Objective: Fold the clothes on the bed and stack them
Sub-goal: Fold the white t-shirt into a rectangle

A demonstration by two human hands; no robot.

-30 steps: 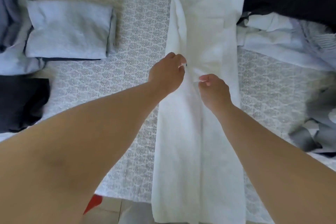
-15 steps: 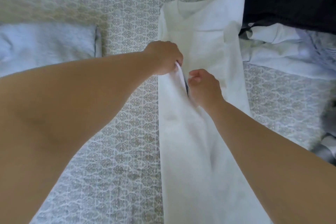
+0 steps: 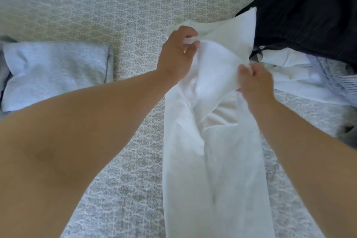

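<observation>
A long white garment (image 3: 212, 170) lies lengthwise on the patterned bed cover (image 3: 119, 25), running from the near edge toward the far side. My left hand (image 3: 176, 55) pinches its left edge near the top. My right hand (image 3: 255, 83) pinches the right edge a little nearer to me. Between the two hands the cloth is lifted off the bed and bunched into loose folds. The garment's far end rests flat beyond my hands. A folded light grey piece (image 3: 56, 71) lies at the left.
A black garment (image 3: 309, 11) is heaped at the far right, partly over the white one's corner. Below it lies a crumpled pile of white and pale striped clothes (image 3: 301, 77). A grey item (image 3: 347, 133) shows at the right edge.
Both hands have moved apart from the garment's middle to its two edges and lifted the cloth. The view has shifted further over the bed.
</observation>
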